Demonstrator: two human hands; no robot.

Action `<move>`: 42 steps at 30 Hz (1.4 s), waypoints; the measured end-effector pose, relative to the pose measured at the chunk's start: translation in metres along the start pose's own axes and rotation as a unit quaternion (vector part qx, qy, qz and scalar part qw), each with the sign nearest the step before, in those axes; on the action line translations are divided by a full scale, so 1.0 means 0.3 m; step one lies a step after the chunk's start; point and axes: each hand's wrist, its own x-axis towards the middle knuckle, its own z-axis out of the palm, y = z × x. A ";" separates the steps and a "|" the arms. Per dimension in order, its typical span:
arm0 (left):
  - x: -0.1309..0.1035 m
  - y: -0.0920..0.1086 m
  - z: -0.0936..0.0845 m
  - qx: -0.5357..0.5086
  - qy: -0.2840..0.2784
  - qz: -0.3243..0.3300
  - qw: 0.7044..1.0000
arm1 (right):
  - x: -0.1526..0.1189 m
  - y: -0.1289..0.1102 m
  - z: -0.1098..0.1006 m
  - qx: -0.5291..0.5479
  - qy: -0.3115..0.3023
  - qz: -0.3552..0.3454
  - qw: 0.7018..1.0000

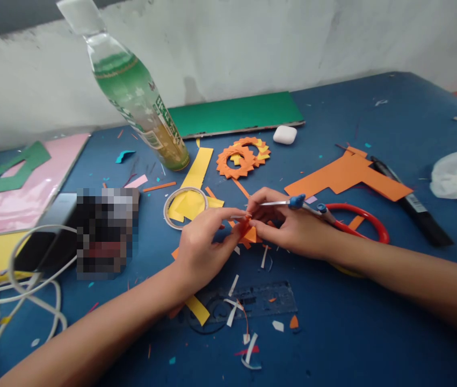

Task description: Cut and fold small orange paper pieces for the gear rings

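Observation:
Between the fingertips of both hands is a small orange folded paper piece (pixel 249 233). My left hand (pixel 208 239) is closed in a pinch on its left side. From the right, my right hand (pixel 288 223) pinches the same piece, its fingertips meeting those of the left. Scissors with a red handle (pixel 379 217) and blue bits near the pivot run along the back of my right hand; whether its fingers hold them too I cannot tell. Just beyond my hands lie two rings of folded orange and yellow paper (pixel 236 171). A tape roll (pixel 166 209) sits over yellow strips (pixel 200 166).
A green-labelled bottle (pixel 135 97) stands at the back left, near a green board (pixel 244 113) and a white eraser-like block (pixel 285 135). Orange paper (pixel 345 174) and a black cutter-like tool (pixel 425 215) lie right. White cable (pixel 57 301) loops at left. Paper scraps (pixel 234 285) litter the blue table (pixel 353 333).

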 end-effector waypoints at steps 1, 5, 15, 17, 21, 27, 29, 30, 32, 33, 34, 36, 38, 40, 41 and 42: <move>0.002 -0.002 -0.001 0.012 0.005 0.024 1.000 | 0.000 0.000 0.000 0.002 -0.001 0.004 1.000; 0.009 -0.007 -0.008 0.061 0.011 0.106 0.992 | 0.002 0.000 0.002 0.014 -0.001 0.011 1.000; 0.002 -0.019 -0.016 0.121 0.002 0.175 0.977 | -0.002 0.003 0.002 0.015 0.001 0.003 1.000; 0.003 -0.019 -0.015 0.118 -0.003 0.171 0.978 | -0.003 0.003 0.002 0.008 0.004 -0.002 1.000; 0.009 -0.019 -0.014 0.108 -0.022 0.158 0.981 | -0.004 0.005 0.002 -0.011 0.000 -0.007 1.000; 0.017 -0.012 -0.010 0.112 -0.039 0.171 0.978 | -0.004 0.008 0.002 -0.026 -0.024 0.004 0.999; 0.018 -0.010 -0.010 0.118 -0.033 0.179 0.976 | -0.003 0.009 0.003 -0.027 -0.023 0.004 0.999; 0.018 -0.010 -0.010 0.120 -0.030 0.182 0.976 | -0.003 0.008 0.003 -0.027 -0.022 0.004 0.999; 0.017 -0.012 -0.011 0.122 -0.032 0.185 0.975 | -0.002 0.007 0.002 -0.027 -0.021 0.006 0.999; 0.016 -0.014 -0.012 0.122 -0.036 0.185 0.974 | -0.002 0.005 0.002 -0.026 -0.020 0.006 0.999; 0.015 -0.015 -0.013 0.121 -0.040 0.184 0.975 | -0.002 0.004 0.001 -0.025 -0.020 0.007 0.999; 0.013 -0.017 -0.016 0.119 -0.049 0.177 0.976 | -0.002 0.003 0.001 -0.020 -0.021 0.006 1.000; 0.012 -0.017 -0.017 0.118 -0.054 0.171 0.977 | -0.003 0.003 0.000 -0.019 -0.020 0.003 1.000; 0.012 -0.016 -0.019 0.118 -0.057 0.165 0.978 | -0.004 0.005 0.000 -0.022 -0.017 -0.002 1.000; 0.012 -0.015 -0.019 0.119 -0.059 0.162 0.978 | -0.004 0.006 0.000 -0.023 -0.015 -0.004 1.000; 0.012 -0.014 -0.019 0.120 -0.060 0.160 0.978 | -0.004 0.007 0.000 -0.025 -0.013 -0.007 1.000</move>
